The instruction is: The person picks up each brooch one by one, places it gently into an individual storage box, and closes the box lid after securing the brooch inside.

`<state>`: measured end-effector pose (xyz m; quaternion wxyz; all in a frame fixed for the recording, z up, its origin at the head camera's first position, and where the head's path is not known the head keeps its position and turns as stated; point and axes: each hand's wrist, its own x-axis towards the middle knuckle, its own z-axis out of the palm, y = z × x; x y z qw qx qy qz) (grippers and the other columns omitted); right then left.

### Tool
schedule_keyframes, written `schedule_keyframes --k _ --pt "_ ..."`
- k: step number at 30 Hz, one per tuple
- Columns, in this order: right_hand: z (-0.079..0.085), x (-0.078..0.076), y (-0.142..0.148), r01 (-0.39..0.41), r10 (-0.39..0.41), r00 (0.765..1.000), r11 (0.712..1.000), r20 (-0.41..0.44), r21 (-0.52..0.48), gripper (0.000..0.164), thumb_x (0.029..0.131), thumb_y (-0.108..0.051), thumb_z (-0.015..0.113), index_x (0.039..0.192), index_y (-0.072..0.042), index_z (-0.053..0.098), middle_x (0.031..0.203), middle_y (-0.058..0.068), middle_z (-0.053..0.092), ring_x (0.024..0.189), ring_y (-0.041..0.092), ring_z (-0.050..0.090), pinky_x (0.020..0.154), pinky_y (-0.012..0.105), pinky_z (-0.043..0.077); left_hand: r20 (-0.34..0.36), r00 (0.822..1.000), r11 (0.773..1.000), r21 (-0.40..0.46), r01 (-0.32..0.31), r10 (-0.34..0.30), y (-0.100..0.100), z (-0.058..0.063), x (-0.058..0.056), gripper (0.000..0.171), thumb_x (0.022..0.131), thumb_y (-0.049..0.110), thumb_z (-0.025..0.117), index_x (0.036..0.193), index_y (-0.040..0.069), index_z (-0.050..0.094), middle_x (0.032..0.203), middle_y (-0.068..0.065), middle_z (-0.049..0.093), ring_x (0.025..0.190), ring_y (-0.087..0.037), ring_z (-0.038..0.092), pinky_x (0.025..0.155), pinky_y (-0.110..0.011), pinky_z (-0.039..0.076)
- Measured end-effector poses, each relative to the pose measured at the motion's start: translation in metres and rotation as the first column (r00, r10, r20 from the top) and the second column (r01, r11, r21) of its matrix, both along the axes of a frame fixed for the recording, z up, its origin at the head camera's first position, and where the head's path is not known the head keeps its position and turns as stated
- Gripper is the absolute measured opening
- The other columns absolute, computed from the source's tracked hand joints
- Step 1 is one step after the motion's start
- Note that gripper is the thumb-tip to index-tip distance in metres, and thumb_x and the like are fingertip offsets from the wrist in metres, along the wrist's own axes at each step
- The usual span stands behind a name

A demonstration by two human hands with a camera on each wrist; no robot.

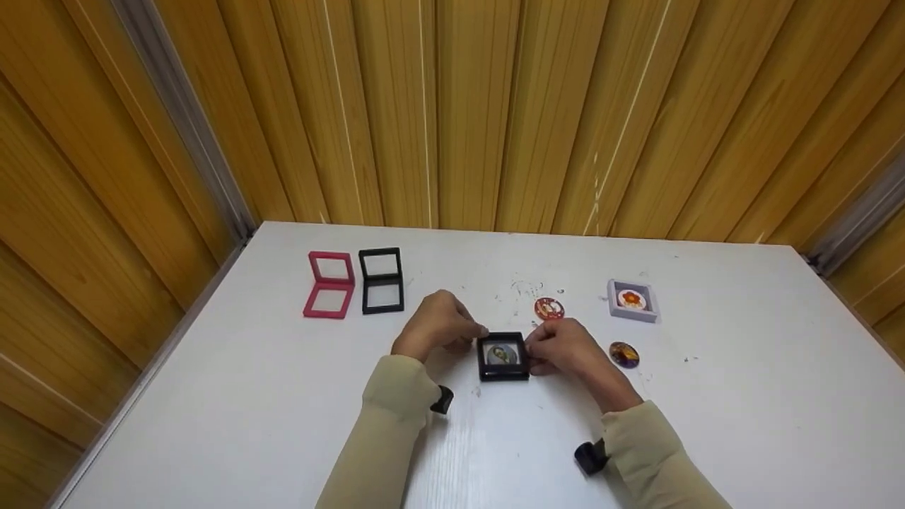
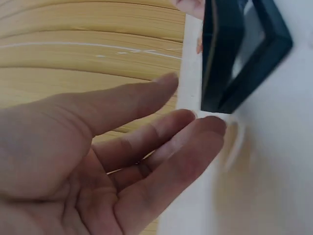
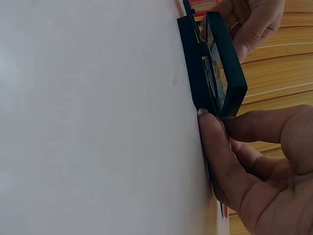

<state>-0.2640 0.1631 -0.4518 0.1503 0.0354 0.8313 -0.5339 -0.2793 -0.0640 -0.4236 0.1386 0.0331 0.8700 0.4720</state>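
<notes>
A small black display frame (image 1: 503, 375) lies on the white table between both hands, with a round portrait badge (image 1: 501, 355) behind its clear window. From the side, its two hinged halves part in a narrow wedge, as the left wrist view of the frame (image 2: 223, 58) shows. My right hand (image 1: 565, 345) pinches the frame's right edge; thumb and fingertips meet at its corner in the right wrist view. At the far left corner is my left hand (image 1: 440, 324). Its thumb and fingers are spread apart, fingertips right at the frame's edge.
Behind to the left stand an opened pink frame (image 1: 329, 288) and an opened black one (image 1: 382, 283). A red round badge (image 1: 549, 308) lies beyond my right hand. Farther right are a dark patterned badge (image 1: 624, 355) and a light purple frame (image 1: 643, 314) bearing a flower badge (image 1: 632, 300).
</notes>
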Motion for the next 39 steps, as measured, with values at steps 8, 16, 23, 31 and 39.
schedule_keyframes --k 8,16,23,31,39 --pt "-0.001 0.0 0.0 -0.008 0.008 1.0 1.0 -0.026 0.007 0.007 0.094 0.011 0.064 0.097 0.01 0.071 0.098 0.022 0.069 0.074 0.023 0.072 0.069 0.032 0.063 0.13 0.989 0.989 0.12 -0.087 0.071 -0.005 -0.017 0.005 0.023 0.094 0.017 0.082 0.092 -0.005 0.079 0.078 -0.013 0.077 0.059 -0.016 0.072 0.06 -0.025 0.058" --pt "-0.002 0.001 0.0 -0.011 0.012 0.999 1.0 -0.039 0.01 0.007 0.093 0.012 0.064 0.097 0.011 0.069 0.1 0.024 0.069 0.073 0.022 0.072 0.069 0.033 0.064 0.157 0.983 0.964 0.231 -0.134 0.099 -0.003 -0.026 0.01 0.018 0.094 0.009 0.08 0.096 -0.009 0.077 0.08 -0.016 0.077 0.061 -0.016 0.073 0.064 -0.028 0.062" --pt "-0.001 0.002 0.0 -0.007 0.008 0.999 1.0 -0.044 0.008 0.005 0.095 0.009 0.067 0.099 0.011 0.07 0.104 0.026 0.069 0.077 0.025 0.073 0.071 0.035 0.064 0.173 0.976 0.952 0.249 -0.176 0.135 0.001 -0.023 0.012 0.018 0.092 0.007 0.08 0.098 -0.009 0.075 0.08 -0.015 0.077 0.061 -0.014 0.072 0.063 -0.027 0.061" --pt "-0.002 0.001 0.0 0.013 -0.014 1.0 0.998 -0.01 -0.059 0.009 0.096 0.007 0.064 0.1 0.012 0.07 0.09 0.02 0.07 0.069 0.02 0.071 0.068 0.032 0.063 0.141 0.978 0.954 0.239 -0.182 0.151 0.004 -0.025 0.011 0.013 0.092 0.005 0.078 0.092 -0.008 0.076 0.076 -0.014 0.076 0.057 -0.013 0.071 0.06 -0.025 0.06" --pt "-0.001 0.001 0.0 0.057 -0.055 0.998 0.993 0.016 -0.102 0.014 0.093 0.001 0.063 0.097 0.01 0.072 0.081 0.015 0.07 0.066 0.019 0.07 0.064 0.03 0.063 0.129 0.979 0.955 0.229 -0.186 0.16 0.007 -0.024 0.012 0.011 0.091 0.004 0.078 0.092 -0.007 0.077 0.076 -0.012 0.076 0.061 -0.016 0.073 0.062 -0.027 0.061"
